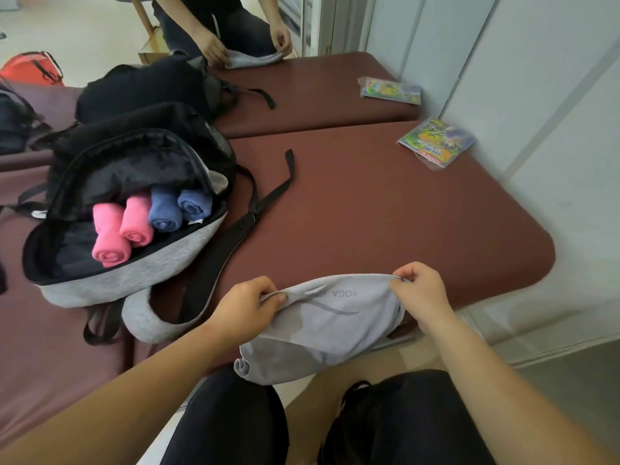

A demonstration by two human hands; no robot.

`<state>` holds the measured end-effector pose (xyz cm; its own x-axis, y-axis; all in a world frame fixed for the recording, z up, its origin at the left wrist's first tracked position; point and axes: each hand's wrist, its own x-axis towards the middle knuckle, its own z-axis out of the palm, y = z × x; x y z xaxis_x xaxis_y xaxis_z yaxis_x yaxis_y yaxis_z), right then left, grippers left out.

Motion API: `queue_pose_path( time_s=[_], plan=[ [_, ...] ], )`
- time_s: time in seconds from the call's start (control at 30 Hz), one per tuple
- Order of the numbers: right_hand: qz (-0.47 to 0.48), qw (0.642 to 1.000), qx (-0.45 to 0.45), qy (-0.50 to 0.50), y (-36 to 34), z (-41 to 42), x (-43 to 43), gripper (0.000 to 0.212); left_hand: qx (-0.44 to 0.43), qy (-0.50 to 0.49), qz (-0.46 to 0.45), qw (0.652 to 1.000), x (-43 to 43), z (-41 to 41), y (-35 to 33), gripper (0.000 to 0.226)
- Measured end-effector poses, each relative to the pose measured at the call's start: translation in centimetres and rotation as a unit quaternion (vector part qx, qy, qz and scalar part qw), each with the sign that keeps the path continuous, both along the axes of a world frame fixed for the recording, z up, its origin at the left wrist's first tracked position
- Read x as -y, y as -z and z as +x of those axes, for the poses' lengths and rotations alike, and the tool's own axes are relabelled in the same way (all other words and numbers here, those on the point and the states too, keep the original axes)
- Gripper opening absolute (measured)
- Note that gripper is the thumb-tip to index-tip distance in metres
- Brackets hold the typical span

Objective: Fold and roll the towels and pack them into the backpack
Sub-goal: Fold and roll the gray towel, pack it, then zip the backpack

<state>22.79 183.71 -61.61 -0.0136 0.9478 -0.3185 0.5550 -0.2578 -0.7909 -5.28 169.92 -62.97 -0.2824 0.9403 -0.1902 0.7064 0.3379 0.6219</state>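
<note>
left hand (248, 305) and right hand (419, 290) are each pinched on a top corner. over the near edge of the maroon table (385, 213), right of the open backpack (110, 283), the grey towel (328, 337) is held hanging; it should be spread flat, edges matched, then rolled tight.

Two maroon padded tables butted together: near table (385, 213), far table (318, 92). Colourful plastic-wrapped packet (436, 142) near right edge of near table, by far corner. Second packet (391, 90) near right edge of far table. Black bag (144, 87) on far table's left part. Another person (214, 25) at far edge. Red bag (30, 68) beyond, far left. Pale wall panels (536, 95) along right.
</note>
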Motion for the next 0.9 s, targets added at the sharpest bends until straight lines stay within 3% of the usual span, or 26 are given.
queue_pose_path(
  time_s=[0.07, 0.17, 0.3, 0.47, 0.6, 0.7, 0.8, 0.9],
  plan=[
    [-0.012, 0.999, -0.022, 0.035, 0.6, -0.6, -0.8, 0.011, 0.048, -0.082, 0.006, 0.996, -1.0, 0.6, 0.2, 0.028],
    [-0.008, 1.0, 0.017, 0.014, 1.5, -1.0, -1.4, 0.008, 0.076, -0.163, 0.018, 0.983, -1.9, 0.9, 0.3, 0.031],
    [0.063, 0.991, 0.096, -0.065, 2.4, -0.9, -0.8, 0.006, 0.109, -0.179, 0.105, 0.972, -2.0, 1.3, -1.5, 0.022],
    [0.049, 0.997, 0.04, -0.037, 1.7, 0.0, -1.1, 0.006, 0.128, -0.163, 0.206, 0.956, -1.4, 1.1, -4.5, 0.015],
    [-0.023, 0.996, 0.036, -0.079, -0.6, 0.7, -0.3, 0.007, 0.176, -0.194, 0.157, 0.952, 0.6, -0.1, -5.3, 0.016],
    [-0.091, 0.989, 0.019, -0.118, -3.0, 2.0, 0.8, 0.011, 0.262, -0.208, 0.12, 0.935, 2.1, -1.3, -6.1, 0.023],
    [-0.146, 0.973, -0.014, -0.176, -5.4, 3.1, 2.3, 0.009, 0.33, -0.174, 0.063, 0.926, 3.8, -2.2, -7.5, 0.031],
    [-0.138, 0.965, -0.04, -0.219, -7.3, 3.6, 3.9, 0.016, 0.351, -0.12, -0.015, 0.928, 6.0, -2.5, -8.8, 0.032]
  ],
)
